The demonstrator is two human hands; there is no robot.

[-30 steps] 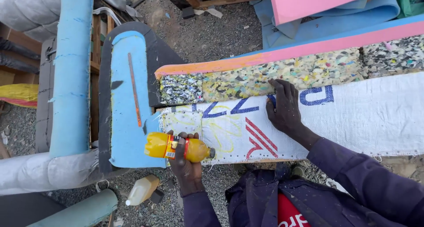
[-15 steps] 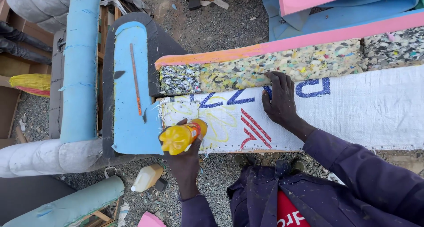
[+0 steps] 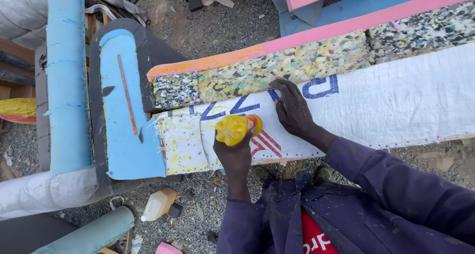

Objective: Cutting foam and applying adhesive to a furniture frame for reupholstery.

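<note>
Yellow plastic shows brightest at the centre: a squeeze bottle (image 3: 236, 128) gripped in the left hand (image 3: 232, 155), fingers wrapped around its body, its orange end tipped down toward the white woven sacking (image 3: 405, 100). The bottle hangs just over the sheet's left part, where yellow smears stain the weave. That sacking is stretched across a long frame, with blue and red markings showing between the two hands. The right hand (image 3: 293, 109) lies flat on the sacking, fingers spread and pressing down near the seam where the cloth meets a strip of multicoloured chip foam (image 3: 277, 71); it holds nothing. The bottle sits just beside this hand, on its left, the two not touching. Above the chip foam runs a pink foam edge (image 3: 316, 36). To the left stands a blue foam-covered armrest panel (image 3: 123, 105). On the gravel ground (image 3: 217, 21) below, near the person's dark purple sleeve (image 3: 386, 184), a pale plastic bottle (image 3: 158, 204) lies on its side.
</note>
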